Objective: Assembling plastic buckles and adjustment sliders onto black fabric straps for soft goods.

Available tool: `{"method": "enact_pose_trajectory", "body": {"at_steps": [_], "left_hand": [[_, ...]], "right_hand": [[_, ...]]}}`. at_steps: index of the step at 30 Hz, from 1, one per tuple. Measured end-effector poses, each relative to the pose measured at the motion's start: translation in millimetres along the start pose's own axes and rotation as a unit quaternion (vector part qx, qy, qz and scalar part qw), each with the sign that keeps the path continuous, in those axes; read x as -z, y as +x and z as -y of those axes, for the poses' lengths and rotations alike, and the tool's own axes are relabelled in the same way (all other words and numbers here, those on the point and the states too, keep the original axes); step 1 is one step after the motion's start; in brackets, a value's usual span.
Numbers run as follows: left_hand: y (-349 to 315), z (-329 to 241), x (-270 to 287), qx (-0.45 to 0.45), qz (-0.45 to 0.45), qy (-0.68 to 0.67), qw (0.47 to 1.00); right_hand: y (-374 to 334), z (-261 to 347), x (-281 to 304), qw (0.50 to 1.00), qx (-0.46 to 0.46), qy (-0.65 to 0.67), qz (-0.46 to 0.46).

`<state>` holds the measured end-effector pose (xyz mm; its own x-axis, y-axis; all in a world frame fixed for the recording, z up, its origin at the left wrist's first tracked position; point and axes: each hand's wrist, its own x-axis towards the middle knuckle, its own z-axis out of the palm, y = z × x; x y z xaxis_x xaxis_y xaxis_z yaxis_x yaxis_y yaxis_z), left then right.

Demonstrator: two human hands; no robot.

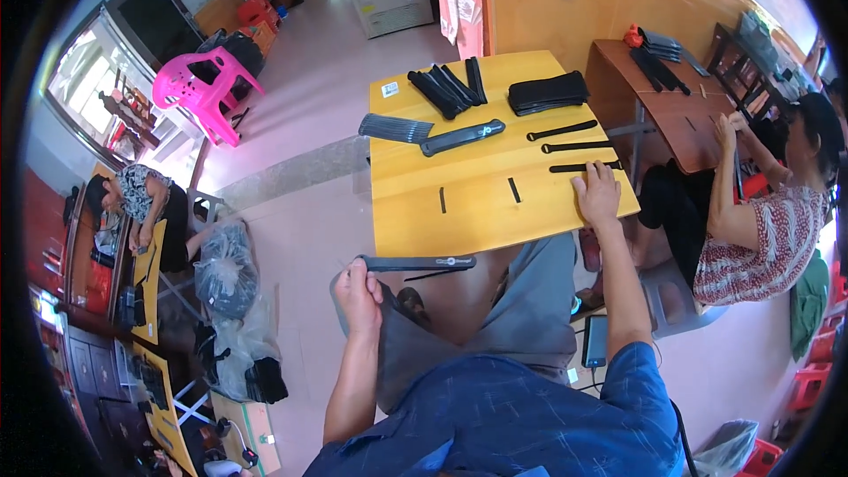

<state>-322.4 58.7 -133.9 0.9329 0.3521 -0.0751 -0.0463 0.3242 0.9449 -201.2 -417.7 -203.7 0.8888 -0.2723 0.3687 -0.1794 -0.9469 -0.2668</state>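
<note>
Head view: gripping a grey sleeve (411, 263) by one end in left fingers (359, 276); touching a black strap (564, 169) on the yellow counter (477, 221) with spread right fingers (604, 178); ideally keeping both straight.

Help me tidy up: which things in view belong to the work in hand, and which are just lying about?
Likely in the work:
- dark flat packet in the left hand
- black strap at the right hand
- two looped black straps
- black stack
- nearest yellow table

Probably lying about:
- pink chair
- bulging clear bag
- dark device
</note>
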Motion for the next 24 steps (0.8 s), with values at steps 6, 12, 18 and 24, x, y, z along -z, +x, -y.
{"method": "enact_pose_trajectory", "body": {"at_steps": [6, 12, 18, 24], "left_hand": [[6, 4, -37, 0.027, -0.001, 0.06, 0.998], [27, 33, -59, 0.099, 0.036, 0.047, 0.993], [22, 46, -58, 0.096, 0.063, 0.016, 0.993], [16, 51, -18, 0.066, 0.081, 0.125, 0.987]], "right_hand": [[-12, 82, 25, 0.965, 0.161, 0.201, -0.048], [-69, 214, 60, 0.891, 0.261, 0.356, 0.106], [-92, 252, 31, 0.864, 0.259, 0.394, 0.176], [-91, 253, 17, 0.867, 0.254, 0.377, 0.206]]}}
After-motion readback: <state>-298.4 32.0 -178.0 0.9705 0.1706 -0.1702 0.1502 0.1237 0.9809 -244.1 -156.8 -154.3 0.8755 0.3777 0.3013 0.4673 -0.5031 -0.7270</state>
